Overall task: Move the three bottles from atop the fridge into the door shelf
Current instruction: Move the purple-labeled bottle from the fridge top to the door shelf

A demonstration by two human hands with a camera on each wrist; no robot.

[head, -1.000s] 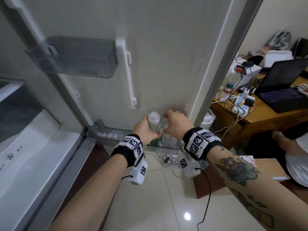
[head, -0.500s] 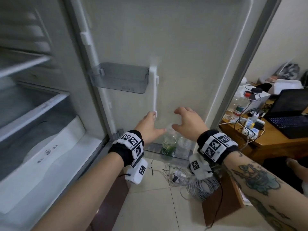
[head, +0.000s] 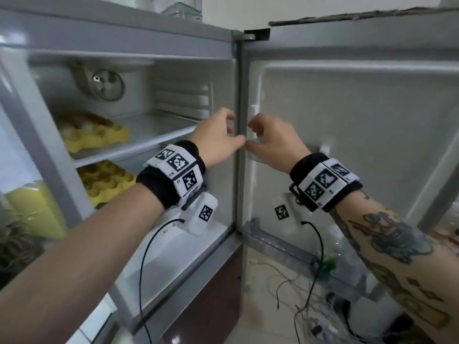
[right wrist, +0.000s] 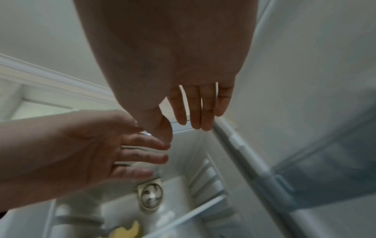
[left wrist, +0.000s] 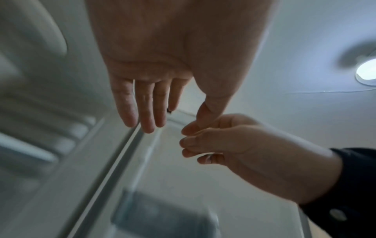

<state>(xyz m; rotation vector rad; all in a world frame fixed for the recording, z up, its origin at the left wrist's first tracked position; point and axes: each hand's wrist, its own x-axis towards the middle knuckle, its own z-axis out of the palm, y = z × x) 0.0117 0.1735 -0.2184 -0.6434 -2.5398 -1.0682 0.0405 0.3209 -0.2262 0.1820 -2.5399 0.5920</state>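
Note:
Two clear bottles [head: 329, 260], one with a green label, stand in the lower door shelf [head: 273, 244], partly hidden behind my right forearm. My left hand [head: 236, 129] and right hand [head: 250, 135] are raised side by side at the hinge edge of the open fridge door [head: 360, 115], well above that shelf. Both are empty. The wrist views show the left hand [left wrist: 173, 122] and the right hand [right wrist: 181, 132] with fingers stretched out and relaxed. A clear plastic thing [head: 182, 9] shows on the fridge top, cut off by the frame; I cannot tell what it is.
Yellow egg trays [head: 94, 131] lie on the fridge's inner shelves at the left, with a fan housing [head: 106, 85] above. Loose cables [head: 298, 306] lie on the floor below the door. A tinted door bin [left wrist: 162, 214] hangs mid-door.
Both hands have let go of the bottles in the lower door shelf and risen to the upper part of the fridge. The head view has tilted upward.

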